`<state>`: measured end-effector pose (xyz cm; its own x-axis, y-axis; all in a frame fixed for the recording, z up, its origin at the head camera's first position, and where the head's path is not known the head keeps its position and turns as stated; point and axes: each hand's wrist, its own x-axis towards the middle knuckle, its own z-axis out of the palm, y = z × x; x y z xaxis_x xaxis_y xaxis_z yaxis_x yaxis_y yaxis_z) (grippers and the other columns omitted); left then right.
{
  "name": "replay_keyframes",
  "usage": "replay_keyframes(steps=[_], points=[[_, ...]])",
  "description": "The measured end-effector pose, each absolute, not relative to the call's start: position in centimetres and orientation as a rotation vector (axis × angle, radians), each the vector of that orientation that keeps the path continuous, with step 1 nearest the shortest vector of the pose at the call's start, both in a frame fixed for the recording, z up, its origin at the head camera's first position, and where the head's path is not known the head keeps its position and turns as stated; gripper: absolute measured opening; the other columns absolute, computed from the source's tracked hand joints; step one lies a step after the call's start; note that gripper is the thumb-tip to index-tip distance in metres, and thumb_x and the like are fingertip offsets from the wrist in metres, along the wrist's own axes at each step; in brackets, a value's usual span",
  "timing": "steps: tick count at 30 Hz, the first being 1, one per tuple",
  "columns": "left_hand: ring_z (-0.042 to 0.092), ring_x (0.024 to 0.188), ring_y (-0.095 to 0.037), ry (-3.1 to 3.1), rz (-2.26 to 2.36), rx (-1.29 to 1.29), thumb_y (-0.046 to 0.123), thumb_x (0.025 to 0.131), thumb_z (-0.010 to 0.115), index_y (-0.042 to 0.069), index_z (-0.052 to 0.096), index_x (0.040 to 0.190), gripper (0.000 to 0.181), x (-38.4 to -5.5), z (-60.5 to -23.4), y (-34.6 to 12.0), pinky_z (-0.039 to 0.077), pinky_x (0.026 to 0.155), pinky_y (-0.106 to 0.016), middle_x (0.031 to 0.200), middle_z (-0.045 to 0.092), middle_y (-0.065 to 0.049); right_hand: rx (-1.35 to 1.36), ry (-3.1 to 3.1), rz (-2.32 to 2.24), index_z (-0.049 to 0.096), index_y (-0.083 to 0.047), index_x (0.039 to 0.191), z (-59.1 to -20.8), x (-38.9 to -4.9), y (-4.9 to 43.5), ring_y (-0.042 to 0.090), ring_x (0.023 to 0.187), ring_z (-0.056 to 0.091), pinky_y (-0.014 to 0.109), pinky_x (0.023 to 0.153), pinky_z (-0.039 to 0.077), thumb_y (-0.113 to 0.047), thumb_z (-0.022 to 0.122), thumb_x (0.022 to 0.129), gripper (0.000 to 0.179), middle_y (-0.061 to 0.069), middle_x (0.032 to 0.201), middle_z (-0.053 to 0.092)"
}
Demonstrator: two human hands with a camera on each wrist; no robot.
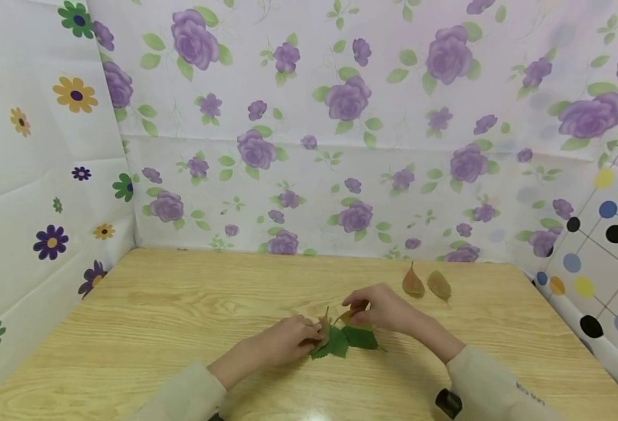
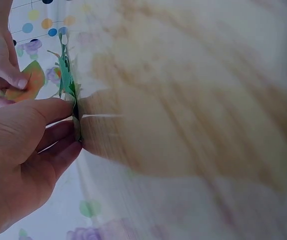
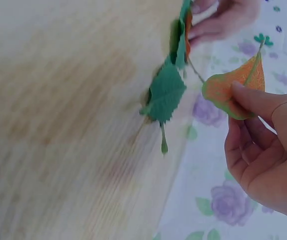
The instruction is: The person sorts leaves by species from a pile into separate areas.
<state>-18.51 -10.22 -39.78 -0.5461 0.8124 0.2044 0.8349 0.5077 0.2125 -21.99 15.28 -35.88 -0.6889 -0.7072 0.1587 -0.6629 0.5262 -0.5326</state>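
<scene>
My left hand is at the left side of a small group of green leaves on the table. Its thumb and fingertips hold a brownish-orange leaf low over them, stem pointing away. To the right, my right hand pinches an orange leaf with green edges between thumb and fingers. This leaf is raised above the table, its thin stem pointing toward the group. Below it lies a serrated green leaf with its stalk outward.
Two more leaves lie at the back right of the wood-grain table: a reddish-brown leaf and a greenish-brown leaf. Floral sheeting stands behind the table, with dotted sheeting along the right.
</scene>
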Motion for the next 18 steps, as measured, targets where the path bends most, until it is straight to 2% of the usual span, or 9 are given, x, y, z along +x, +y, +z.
replay_keyframes(steps=[7,18], points=[[0.063,0.100,-0.021,-2.691,-0.452,-1.437,0.003,0.089,0.068,-0.002,0.071,0.108,0.019,-18.5,-39.8,-10.2,0.049,0.084,-0.019,0.107,0.067,-0.013,-1.168,2.760,-0.911,0.071,0.000,0.108,-35.9,-24.3,16.5,0.016,0.083,0.064,0.027,0.069,0.053,-0.004,0.066,0.090,0.019,0.003,0.092,0.070],[0.063,0.097,-0.020,-2.675,-0.441,-1.440,0.002,0.088,0.069,-0.001,0.072,0.106,0.019,-18.6,-39.9,-10.2,0.049,0.081,-0.017,0.106,0.068,-0.012,-0.773,2.823,-1.122,0.069,0.003,0.113,-36.1,-28.2,19.6,0.026,0.089,0.066,0.040,0.073,0.056,-0.011,0.060,0.096,0.024,0.016,0.104,0.069]])
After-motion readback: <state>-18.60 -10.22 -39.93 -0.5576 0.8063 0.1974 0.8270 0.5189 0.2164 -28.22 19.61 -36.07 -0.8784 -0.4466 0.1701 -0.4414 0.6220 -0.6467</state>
